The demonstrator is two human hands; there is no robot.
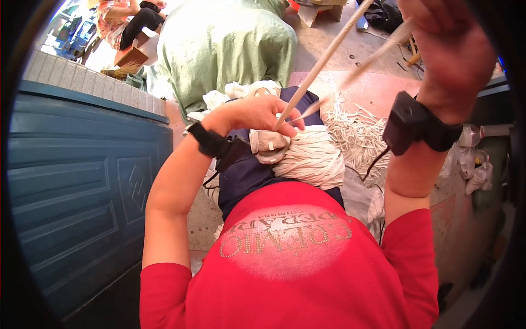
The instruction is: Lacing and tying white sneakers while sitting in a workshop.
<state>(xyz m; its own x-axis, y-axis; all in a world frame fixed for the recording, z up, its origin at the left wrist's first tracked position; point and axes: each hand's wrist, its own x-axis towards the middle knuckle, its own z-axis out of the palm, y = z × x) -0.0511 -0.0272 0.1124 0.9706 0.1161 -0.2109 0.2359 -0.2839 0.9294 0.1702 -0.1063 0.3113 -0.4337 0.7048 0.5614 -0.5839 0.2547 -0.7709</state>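
My left hand [268,112] is over my lap, its fingers closed on a pale flat shoelace. Up at the top right, my right hand [452,46] is raised, blurred and partly cut off by the rim; a strand comes out of its fingers. One taut cream lace [329,52] runs from my left fingers up past the top edge. Below my left hand sits a beige shoe [268,143], its opening partly visible. Beside it on my thighs lies a thick bundle of white laces [316,159].
A loose heap of white laces [359,131] spreads on the floor to the right. More pale shoes [252,89] lie ahead against a green cloth-covered pile [227,44]. A blue panelled door [82,181] stands at the left. Another person [129,22] sits at the far left.
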